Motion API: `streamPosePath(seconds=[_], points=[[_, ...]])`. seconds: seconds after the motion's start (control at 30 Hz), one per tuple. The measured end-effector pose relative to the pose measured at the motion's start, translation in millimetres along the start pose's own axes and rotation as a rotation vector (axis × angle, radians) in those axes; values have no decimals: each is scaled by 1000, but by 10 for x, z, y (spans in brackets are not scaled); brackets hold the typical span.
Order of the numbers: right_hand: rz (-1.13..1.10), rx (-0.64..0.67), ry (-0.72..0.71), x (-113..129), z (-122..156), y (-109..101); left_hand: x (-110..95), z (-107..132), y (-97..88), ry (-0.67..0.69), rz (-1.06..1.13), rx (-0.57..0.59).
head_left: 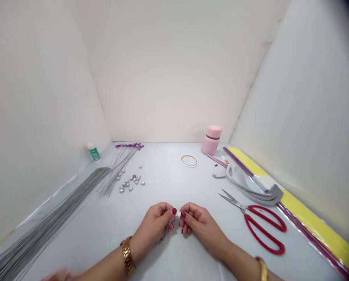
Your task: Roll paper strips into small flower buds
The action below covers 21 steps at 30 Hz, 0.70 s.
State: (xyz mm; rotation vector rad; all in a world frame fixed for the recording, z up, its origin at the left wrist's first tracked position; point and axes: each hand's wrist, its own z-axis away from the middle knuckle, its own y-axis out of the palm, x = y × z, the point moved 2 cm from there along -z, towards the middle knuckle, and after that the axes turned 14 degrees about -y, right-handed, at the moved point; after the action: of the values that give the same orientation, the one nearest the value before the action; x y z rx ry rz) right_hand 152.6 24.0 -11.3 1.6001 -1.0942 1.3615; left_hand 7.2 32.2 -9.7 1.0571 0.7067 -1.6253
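Both my hands rest side by side on the white table [168, 175] near its front. My left hand [157, 224] is curled closed with a thin silvery wire or strip running under its fingers; what it holds is too small to name. My right hand [196, 222] is also curled closed, its fingertips almost touching the left hand's; I cannot make out what it pinches. A gold watch [128, 255] is on my left wrist and a gold bangle [262, 267] on my right. Red-handled scissors [256, 222] lie just right of my right hand.
A long bundle of grey wires [54, 218] lies along the left. Small silver beads [130, 181] and purple-tipped wires [130, 146] sit beyond it. A small green-labelled white bottle [93, 151], tape ring [189, 160], pink bottle [211, 139], grey strips [250, 187] and yellow sheets [309, 218] are farther back and right.
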Motion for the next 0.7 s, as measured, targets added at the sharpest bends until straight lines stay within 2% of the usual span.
streamPosePath(seconds=[0.7], points=[[11, -20, 46, -44, -3, 19, 41, 19, -4, -11, -86, -27]])
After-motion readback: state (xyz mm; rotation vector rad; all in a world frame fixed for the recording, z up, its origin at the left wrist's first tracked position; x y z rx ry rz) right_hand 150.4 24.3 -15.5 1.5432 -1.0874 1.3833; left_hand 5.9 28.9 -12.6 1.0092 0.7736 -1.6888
